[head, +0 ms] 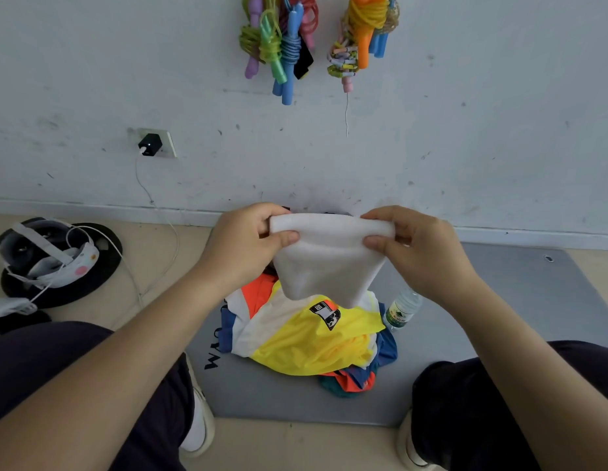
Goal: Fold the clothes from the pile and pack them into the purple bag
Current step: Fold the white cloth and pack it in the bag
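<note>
Fingers [284, 238] of both hands pinch a white cloth [326, 256] held above the pile [316, 338] at the mat [499, 317] centre. Folding barely begun; no purple bag visible.

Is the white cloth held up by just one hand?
No, both the left hand and the right hand pinch the white cloth at its top corners.

A plain exercise room, it seems. Bundled skipping ropes [282, 45] hang on a scuffed white wall [465, 130], and a grey exercise mat [499, 300] lies on the beige floor [166, 266].
</note>
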`<state>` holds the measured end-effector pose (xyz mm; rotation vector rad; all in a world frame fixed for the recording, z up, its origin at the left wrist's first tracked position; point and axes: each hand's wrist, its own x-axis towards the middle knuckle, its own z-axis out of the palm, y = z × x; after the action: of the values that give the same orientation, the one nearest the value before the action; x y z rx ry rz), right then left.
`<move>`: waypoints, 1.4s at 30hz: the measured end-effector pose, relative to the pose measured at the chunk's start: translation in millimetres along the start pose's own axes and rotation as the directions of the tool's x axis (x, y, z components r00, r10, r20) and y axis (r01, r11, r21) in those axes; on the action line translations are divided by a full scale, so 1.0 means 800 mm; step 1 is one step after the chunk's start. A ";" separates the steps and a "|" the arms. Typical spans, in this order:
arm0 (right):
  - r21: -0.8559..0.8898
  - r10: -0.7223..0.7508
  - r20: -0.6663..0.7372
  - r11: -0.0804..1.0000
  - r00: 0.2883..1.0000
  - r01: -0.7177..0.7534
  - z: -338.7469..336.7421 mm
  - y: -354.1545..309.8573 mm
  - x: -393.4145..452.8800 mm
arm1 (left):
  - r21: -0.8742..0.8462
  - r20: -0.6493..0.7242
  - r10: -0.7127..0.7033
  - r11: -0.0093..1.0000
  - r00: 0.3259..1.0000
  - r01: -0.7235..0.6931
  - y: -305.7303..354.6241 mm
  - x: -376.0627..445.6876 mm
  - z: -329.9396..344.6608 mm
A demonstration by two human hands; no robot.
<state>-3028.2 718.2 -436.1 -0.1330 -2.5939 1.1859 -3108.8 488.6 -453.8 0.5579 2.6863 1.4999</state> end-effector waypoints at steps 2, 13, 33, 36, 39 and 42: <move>-0.186 -0.035 0.002 0.982 0.999 0.035 -0.001 0.000 0.000 | 0.154 -0.021 0.069 0.986 0.997 -0.065 0.001 0.003 -0.004; 0.495 0.103 0.184 0.850 0.978 -0.183 -0.005 0.000 -0.003 | -0.681 0.387 -0.127 0.628 0.913 0.376 0.019 -0.005 -0.004; 0.570 0.113 0.202 0.794 0.973 -0.210 0.009 0.007 -0.006 | -0.532 0.206 -0.112 0.821 0.972 0.207 0.000 0.001 0.003; 0.361 0.105 0.258 0.912 0.960 -0.197 0.006 0.011 -0.005 | -0.351 0.263 -0.008 0.930 0.965 0.104 -0.003 -0.001 0.005; 0.164 0.077 0.233 0.979 0.969 -0.118 0.000 0.011 -0.001 | -0.166 0.165 0.007 0.986 0.986 0.021 -0.004 0.003 0.002; 0.201 0.047 0.287 0.974 0.957 -0.108 -0.016 0.013 0.002 | -0.233 0.219 -0.023 0.970 0.975 0.075 -0.006 0.008 -0.012</move>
<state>-3026.1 734.2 -435.8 -0.0220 -2.6935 1.6105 -3117.8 480.4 -451.4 0.5965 2.2994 1.6167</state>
